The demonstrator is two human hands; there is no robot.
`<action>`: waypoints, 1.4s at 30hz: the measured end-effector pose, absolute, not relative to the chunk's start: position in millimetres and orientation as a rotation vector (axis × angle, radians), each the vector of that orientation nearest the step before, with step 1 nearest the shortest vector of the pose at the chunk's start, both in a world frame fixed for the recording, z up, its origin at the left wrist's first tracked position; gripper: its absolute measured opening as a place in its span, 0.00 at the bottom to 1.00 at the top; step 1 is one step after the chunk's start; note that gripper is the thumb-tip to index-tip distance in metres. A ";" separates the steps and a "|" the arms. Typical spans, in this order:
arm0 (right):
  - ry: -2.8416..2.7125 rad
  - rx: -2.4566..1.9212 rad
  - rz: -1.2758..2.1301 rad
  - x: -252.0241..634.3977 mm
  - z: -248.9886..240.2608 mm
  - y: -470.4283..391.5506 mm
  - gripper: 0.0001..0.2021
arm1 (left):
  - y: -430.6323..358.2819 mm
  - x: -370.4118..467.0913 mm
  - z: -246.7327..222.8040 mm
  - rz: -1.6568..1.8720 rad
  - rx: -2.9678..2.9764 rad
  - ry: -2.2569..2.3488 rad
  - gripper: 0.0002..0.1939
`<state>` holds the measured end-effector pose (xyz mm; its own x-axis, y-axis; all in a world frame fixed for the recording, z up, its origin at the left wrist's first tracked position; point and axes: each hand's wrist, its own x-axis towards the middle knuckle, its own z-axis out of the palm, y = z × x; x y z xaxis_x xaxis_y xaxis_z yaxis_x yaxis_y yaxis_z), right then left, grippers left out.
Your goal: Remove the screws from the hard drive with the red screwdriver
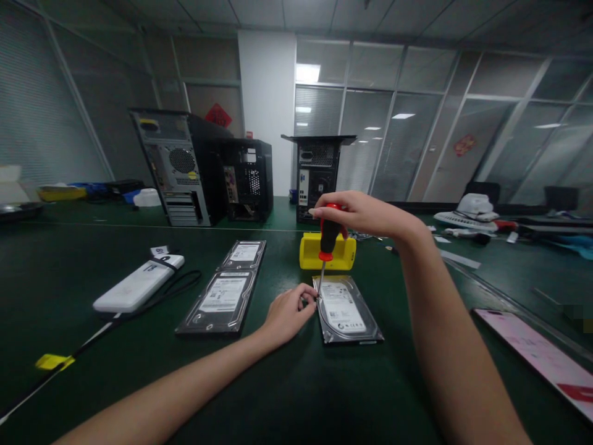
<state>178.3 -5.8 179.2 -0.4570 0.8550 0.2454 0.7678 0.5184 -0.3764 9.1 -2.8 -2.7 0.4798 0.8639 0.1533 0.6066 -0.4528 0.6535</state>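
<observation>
A hard drive (343, 309) lies label up on the green table in front of me. My right hand (345, 210) is wrapped over the red and black handle of a screwdriver (329, 238), which stands nearly upright. Its shaft runs down to the left edge of the drive. Beside that tip, the fingers of my left hand (293, 312) are pinched together at the drive's edge; whatever they hold is too small to make out. Just behind the drive sits a yellow plastic holder (345, 253). To the left lie two more hard drives, a near one (222, 300) and a far one (245, 252).
A white power bank (139, 284) with a black cable rests at the left. Computer cases (180, 167) stand along the back. At the right edge lies a pink-screened phone (532, 346). Small loose parts and a white cap (475, 207) are farther back.
</observation>
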 end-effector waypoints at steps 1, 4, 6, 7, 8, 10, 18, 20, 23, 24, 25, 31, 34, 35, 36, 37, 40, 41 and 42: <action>-2.350 -1.343 0.315 178.9 179.3 -5.8 0.20 | -2.8 9.0 -2.7 0.651 2.203 1.212 0.13; -2.314 -1.363 0.384 182.7 180.4 -6.1 0.20 | -3.3 9.1 -1.7 0.650 2.192 1.213 0.13; -2.301 -1.374 0.428 186.0 181.3 -6.8 0.19 | -3.8 9.3 -0.9 0.645 2.193 1.219 0.13; -2.299 -1.375 0.442 187.5 181.5 -7.1 0.19 | -4.0 9.3 -0.6 0.642 2.196 1.226 0.13; -2.299 -1.374 0.447 188.7 181.6 -7.2 0.19 | -4.1 9.3 -0.5 0.636 2.201 1.230 0.13; -2.304 -1.371 0.427 189.9 180.9 -6.4 0.19 | -4.0 9.2 -0.9 0.628 2.207 1.237 0.13; -2.323 -1.430 0.155 183.2 174.5 5.5 0.18 | -1.9 8.8 -4.3 0.661 2.216 1.216 0.13; -2.319 -1.436 0.085 181.5 174.2 5.4 0.20 | -3.1 9.1 -3.4 0.656 2.215 1.219 0.13; -2.297 -1.457 0.000 180.6 174.8 2.4 0.20 | -4.9 9.4 -2.1 0.646 2.216 1.229 0.13; -2.294 -1.468 0.007 180.9 175.3 1.1 0.19 | -5.2 9.4 -1.9 0.646 2.218 1.234 0.13; -2.292 -1.482 0.034 181.5 175.7 -0.2 0.18 | -5.4 9.4 -1.8 0.646 2.220 1.235 0.13; -2.319 -1.489 0.053 185.0 178.6 -4.5 0.18 | -5.8 8.7 -1.1 0.642 2.216 1.226 0.13; -2.315 -1.496 0.034 183.5 179.3 -4.9 0.22 | -5.6 8.4 -0.9 0.641 2.212 1.229 0.13; -2.310 -1.501 0.041 182.6 179.4 -5.0 0.23 | -5.3 8.3 -1.2 0.641 2.213 1.226 0.13; -2.303 -1.504 0.052 181.9 179.4 -5.1 0.24 | -5.1 8.3 -1.6 0.642 2.214 1.224 0.13; -2.294 -1.506 0.066 181.4 179.3 -5.3 0.24 | -4.8 8.2 -2.1 0.647 2.217 1.221 0.13; -2.272 -1.510 0.118 182.3 178.9 -6.5 0.23 | -4.5 8.1 -3.1 0.655 2.228 1.209 0.14; -2.272 -1.509 0.136 183.2 178.9 -7.1 0.22 | -4.6 8.0 -3.0 0.653 2.228 1.212 0.14; -2.275 -1.507 0.152 184.2 178.9 -7.8 0.21 | -4.8 8.0 -2.6 0.646 2.227 1.213 0.14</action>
